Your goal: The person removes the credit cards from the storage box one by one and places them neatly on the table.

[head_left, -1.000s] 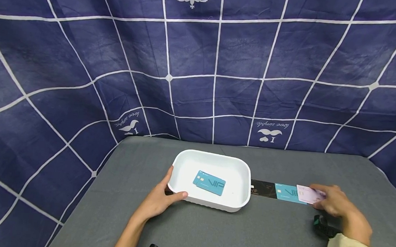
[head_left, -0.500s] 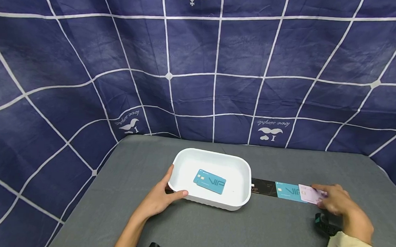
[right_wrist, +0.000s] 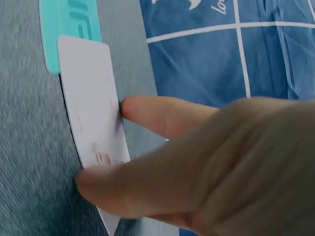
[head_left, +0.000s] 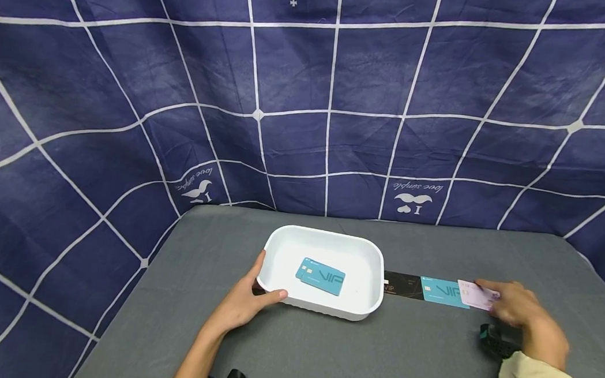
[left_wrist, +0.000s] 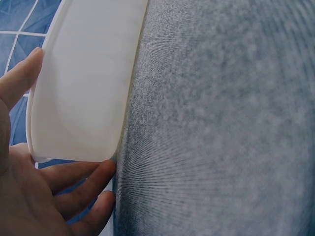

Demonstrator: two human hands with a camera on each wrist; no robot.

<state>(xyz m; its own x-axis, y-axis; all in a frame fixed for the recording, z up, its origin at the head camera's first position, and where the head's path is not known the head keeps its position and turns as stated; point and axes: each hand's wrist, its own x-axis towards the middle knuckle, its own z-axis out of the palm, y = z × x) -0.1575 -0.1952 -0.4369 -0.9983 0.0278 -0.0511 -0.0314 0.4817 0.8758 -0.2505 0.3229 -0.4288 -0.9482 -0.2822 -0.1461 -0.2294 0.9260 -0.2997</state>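
Note:
A white plastic tray (head_left: 371,262) sits on the grey table, with blue VIP cards (head_left: 320,276) overlapping inside it. My left hand (head_left: 247,301) holds the tray's left end, thumb at the near rim; the left wrist view shows its other fingertips low against the end wall. To the right of the tray lie a black VIP card (head_left: 403,285) and a blue VIP card (head_left: 443,292) in a row. A pink card (head_left: 475,295) overlaps the blue card's right end. My right hand (head_left: 519,309) pinches the pink card by its long edges between thumb and finger.
The grey cloth-covered table (head_left: 375,361) extends around the tray and cards. A navy curtain (head_left: 362,146) with white grid lines hangs behind it and along the left side.
The pink card has slid slightly right with my right hand, so more of the blue card's right end shows. My left hand and the tray have stayed in place.

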